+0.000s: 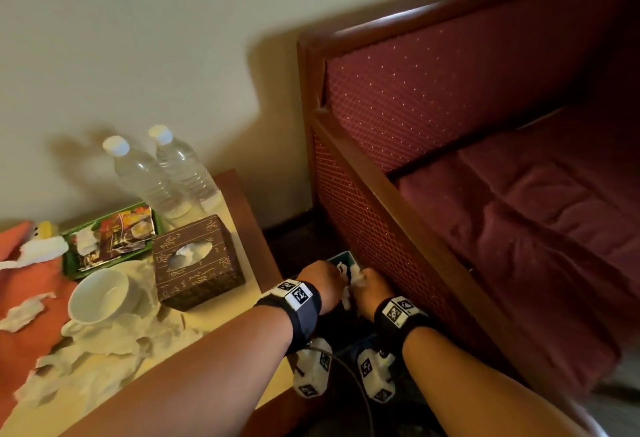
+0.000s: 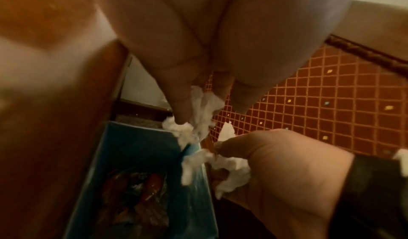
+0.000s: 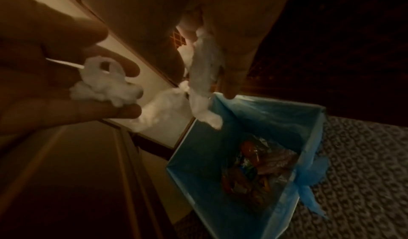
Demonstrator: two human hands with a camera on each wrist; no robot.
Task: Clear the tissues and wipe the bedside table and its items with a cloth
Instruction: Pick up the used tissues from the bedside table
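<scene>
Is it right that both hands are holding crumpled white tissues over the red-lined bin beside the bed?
Not quite: the rectangular bin's liner is blue, as the right wrist view shows. Both the left hand and right hand do hold crumpled white tissues over it.

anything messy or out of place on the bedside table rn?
Yes. Crumpled tissues are strewn over the front of the bedside table, piled around the white cup, with more on the orange cloth. Both hands, left hand and right hand, hold tissue scraps over the blue-lined bin.
</scene>
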